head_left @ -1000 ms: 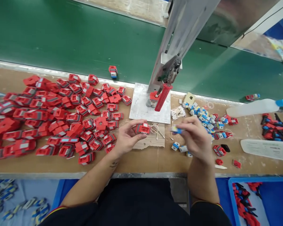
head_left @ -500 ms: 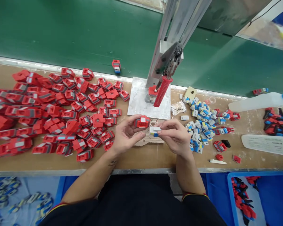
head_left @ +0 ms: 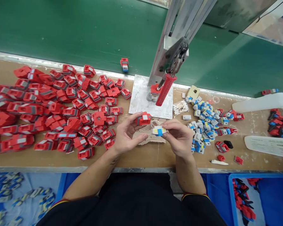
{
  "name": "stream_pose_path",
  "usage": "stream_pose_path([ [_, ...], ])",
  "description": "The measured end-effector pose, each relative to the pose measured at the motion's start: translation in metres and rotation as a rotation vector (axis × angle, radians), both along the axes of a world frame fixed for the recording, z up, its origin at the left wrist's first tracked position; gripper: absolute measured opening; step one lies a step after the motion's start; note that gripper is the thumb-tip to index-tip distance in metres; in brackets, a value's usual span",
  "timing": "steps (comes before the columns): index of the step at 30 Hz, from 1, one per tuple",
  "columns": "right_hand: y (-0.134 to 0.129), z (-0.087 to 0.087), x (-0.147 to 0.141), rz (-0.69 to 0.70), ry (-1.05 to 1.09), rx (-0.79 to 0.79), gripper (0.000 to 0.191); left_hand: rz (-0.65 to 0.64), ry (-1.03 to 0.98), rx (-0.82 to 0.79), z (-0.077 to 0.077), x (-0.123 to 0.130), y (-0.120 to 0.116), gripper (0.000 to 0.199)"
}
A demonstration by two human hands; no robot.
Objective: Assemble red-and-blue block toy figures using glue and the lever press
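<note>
1. Left hand [head_left: 126, 138] holds a red plastic block [head_left: 143, 119] in its fingers, thumb spread, inside the counter's [head_left: 146, 161] near edge.
2. Right hand [head_left: 179, 138] pinches a white-blue-yellow plastic block [head_left: 158, 130], unjoined.
3. Similar red blocks [head_left: 58, 106] lie loose toward the far edge.

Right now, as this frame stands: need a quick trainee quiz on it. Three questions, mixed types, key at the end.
1. Which hand holds the red piece, and which the white, blue and yellow piece?
2. True or false: the red piece and the white, blue and yellow piece are joined.
3. From the worker's seat, where does the large spread of red pieces lie relative to the metal base plate? A) on top of it; B) to its left; C) to its right.

Key:
1. Left hand the red one; right hand the other.
2. False; a gap shows between them.
3. B.
</note>
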State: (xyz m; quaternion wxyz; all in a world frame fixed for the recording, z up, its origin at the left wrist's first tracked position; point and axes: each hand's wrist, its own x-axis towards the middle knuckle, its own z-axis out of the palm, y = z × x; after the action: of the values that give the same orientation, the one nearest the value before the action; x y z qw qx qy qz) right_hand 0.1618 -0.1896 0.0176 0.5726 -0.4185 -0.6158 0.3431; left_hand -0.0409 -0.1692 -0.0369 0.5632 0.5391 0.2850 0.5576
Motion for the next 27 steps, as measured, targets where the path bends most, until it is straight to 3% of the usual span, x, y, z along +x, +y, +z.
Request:
stream_pose_path([
  [5,-0.001,-0.004,-0.013,-0.006,-0.017,-0.121,0.015,0.028,0.023,0.080,-0.003,0.001,-0.002,0.068],
  [9,-0.001,-0.004,-0.017,-0.007,-0.004,-0.124,0.018,0.039,0.000,0.148,-0.005,0.003,-0.003,0.063],
  [13,-0.002,-0.006,-0.018,-0.018,-0.015,-0.141,0.007,0.068,-0.059,0.217,-0.005,0.004,-0.002,0.055],
  [20,-0.003,-0.009,-0.017,0.077,0.024,-0.226,0.050,-0.042,-0.090,0.295,0.004,-0.003,0.001,0.051],
  [23,-0.006,-0.006,-0.015,0.173,-0.024,-0.218,0.047,-0.066,-0.071,0.294,0.009,-0.005,-0.001,0.051],
  [27,-0.008,-0.007,-0.015,0.150,-0.065,-0.188,0.045,-0.025,-0.011,0.321,0.011,-0.008,-0.002,0.048],
])
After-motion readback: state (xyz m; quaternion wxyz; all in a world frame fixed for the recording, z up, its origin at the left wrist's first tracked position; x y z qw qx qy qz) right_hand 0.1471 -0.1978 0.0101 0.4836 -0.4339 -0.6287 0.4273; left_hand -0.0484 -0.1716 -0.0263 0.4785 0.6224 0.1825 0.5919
